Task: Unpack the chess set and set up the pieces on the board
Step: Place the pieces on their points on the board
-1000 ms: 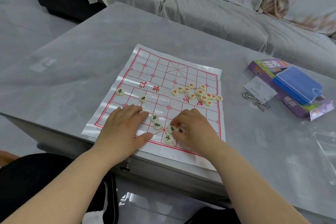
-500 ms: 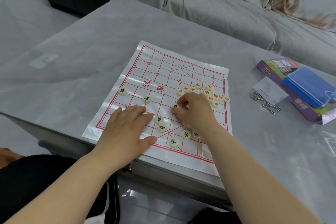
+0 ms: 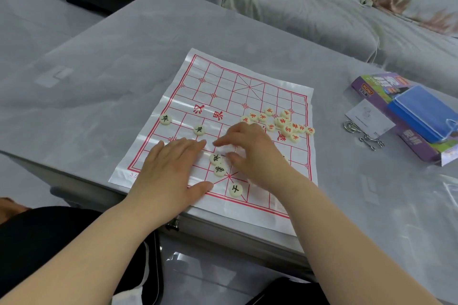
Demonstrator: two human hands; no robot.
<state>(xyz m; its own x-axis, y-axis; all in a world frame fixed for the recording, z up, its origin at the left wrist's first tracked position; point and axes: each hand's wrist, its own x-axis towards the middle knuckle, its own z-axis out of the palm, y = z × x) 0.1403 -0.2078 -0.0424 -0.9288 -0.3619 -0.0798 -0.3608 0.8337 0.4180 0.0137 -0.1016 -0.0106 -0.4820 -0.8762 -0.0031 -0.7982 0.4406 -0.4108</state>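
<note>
Since half a second ago, my feed shows the right hand [image 3: 250, 153] drawn back from the heap of red-lettered pieces [image 3: 285, 124] to the middle of the board [image 3: 223, 82], close to the left hand [image 3: 173, 168]. The left hand has not shifted. It lies flat on the board's near left part, fingers straight and together, thumb spread along the near red border, pressing the sheet down.

The right hand is low over the board's centre, with the forefinger stretched toward the left hand's fingertips. Its thumb is tucked beneath the forefinger and the other fingers are curled. A pale blur sits between forefinger and thumb, and I cannot tell whether that is a pinched piece or only glare.

Black-lettered pieces [image 3: 199, 129] lie face up on the near half of the board. One is at the left border and one a little inward of it. Two touch each other just beside the right thumb, and one sits alone by the near border. The red-lettered pieces are bunched by the board's right edge around its midline, several touching.

The board lies flat on the grey table [image 3: 124, 57], its near edge reaching the table's front edge. Well off the board's right side lie a purple box [image 3: 371, 89] with a blue case [image 3: 421, 111] on top. A white card [image 3: 366, 116] and some metal rings [image 3: 364, 136] lie beside them.
</note>
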